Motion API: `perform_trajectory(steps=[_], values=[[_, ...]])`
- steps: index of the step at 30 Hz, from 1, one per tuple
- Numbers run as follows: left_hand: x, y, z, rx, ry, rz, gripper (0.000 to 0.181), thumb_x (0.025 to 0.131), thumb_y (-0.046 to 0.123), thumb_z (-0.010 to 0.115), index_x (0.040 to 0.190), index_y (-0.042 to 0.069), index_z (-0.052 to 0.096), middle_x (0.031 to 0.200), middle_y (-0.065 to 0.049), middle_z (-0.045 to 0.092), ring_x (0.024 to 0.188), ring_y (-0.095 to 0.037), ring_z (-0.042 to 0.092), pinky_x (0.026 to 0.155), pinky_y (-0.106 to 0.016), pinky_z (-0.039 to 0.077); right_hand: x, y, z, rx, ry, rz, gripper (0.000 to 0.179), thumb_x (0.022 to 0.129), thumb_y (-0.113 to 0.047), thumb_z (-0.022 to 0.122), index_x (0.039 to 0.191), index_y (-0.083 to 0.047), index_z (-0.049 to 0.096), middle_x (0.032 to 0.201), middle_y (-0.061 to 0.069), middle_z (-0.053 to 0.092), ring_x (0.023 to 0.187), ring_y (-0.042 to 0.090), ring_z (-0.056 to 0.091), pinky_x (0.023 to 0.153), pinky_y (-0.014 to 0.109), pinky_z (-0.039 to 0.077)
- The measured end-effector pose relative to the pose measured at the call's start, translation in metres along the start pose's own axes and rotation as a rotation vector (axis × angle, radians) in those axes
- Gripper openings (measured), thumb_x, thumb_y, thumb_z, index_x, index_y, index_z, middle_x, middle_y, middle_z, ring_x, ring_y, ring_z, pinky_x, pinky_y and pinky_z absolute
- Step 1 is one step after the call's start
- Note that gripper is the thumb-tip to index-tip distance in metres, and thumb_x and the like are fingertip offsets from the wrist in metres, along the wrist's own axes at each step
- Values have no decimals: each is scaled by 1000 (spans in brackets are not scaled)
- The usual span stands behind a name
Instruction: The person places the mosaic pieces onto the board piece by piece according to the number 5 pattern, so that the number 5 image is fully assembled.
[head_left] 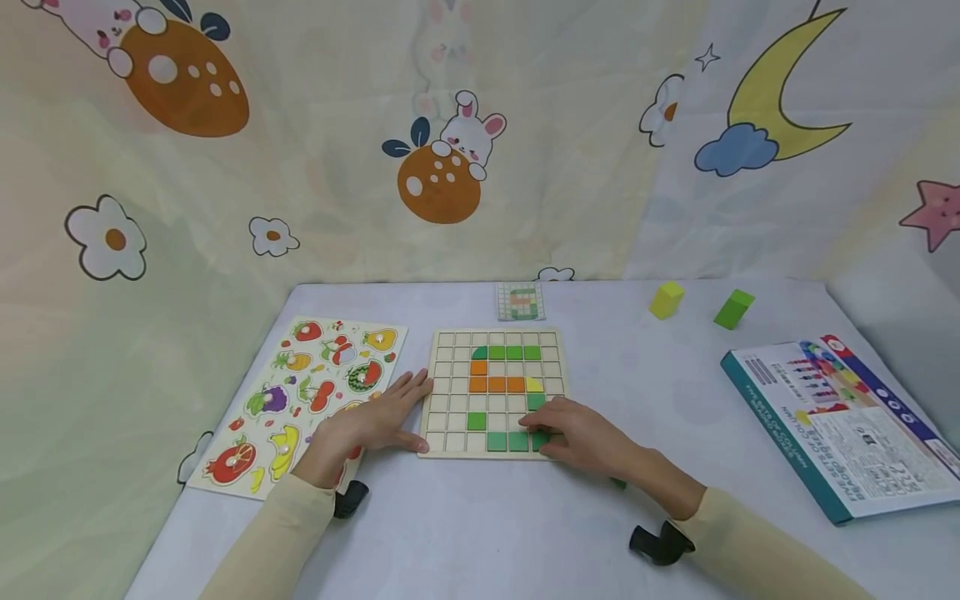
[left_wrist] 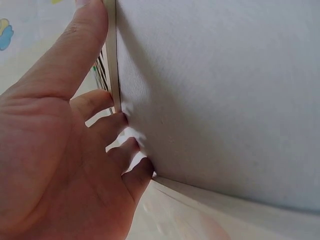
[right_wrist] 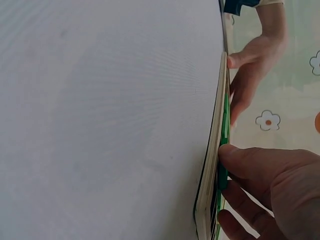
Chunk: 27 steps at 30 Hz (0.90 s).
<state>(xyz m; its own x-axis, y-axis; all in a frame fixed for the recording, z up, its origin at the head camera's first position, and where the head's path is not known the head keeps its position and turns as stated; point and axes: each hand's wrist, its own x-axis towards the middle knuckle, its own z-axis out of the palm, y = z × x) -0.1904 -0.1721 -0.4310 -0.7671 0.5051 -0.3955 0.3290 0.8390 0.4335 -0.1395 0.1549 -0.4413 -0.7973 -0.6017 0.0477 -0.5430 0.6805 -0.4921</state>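
Observation:
A square grid board [head_left: 447, 398] lies in the middle of the table, with green, orange and yellow tiles in some squares. My left hand [head_left: 375, 421] rests along its left edge, fingers spread, thumb near the front left corner. At the front right corner, my right hand [head_left: 592, 433] pinches a dark green tile [head_left: 537, 439], fingertips behind it and thumb in front. The right wrist view shows the thumb against that green tile [right_wrist: 222, 172], partly hidden by the fingers. Another small green piece [head_left: 618, 482] lies under the right wrist, mostly hidden.
A fruit-picture board [head_left: 255, 425] lies at the left, partly under my left forearm. Behind the grid board is a small pattern card [head_left: 521, 302]. A yellow block [head_left: 666, 300] and a green block [head_left: 733, 309] stand at the back right, with a flat box [head_left: 847, 425] nearer.

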Motion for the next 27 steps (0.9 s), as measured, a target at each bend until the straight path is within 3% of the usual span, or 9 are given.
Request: perform_trajectory(steps=[19, 27], values=[[0, -1, -1, 2, -5, 13, 100, 81, 40, 76, 156, 12, 16, 165, -6, 2, 152, -31, -1, 120, -51, 18, -1, -1, -3, 50, 6, 14, 41, 82, -11, 75, 122, -14, 67, 117, -7, 68, 110, 12, 58, 93, 29, 52], [-1, -1, -1, 1, -6, 19, 99, 81, 39, 75, 156, 12, 16, 165, -6, 2, 152, -32, -1, 120, -52, 18, -20, 10, -17, 37, 72, 33, 39, 82, -6, 73, 120, -13, 68, 112, -4, 68, 94, 11, 59, 80, 23, 54]])
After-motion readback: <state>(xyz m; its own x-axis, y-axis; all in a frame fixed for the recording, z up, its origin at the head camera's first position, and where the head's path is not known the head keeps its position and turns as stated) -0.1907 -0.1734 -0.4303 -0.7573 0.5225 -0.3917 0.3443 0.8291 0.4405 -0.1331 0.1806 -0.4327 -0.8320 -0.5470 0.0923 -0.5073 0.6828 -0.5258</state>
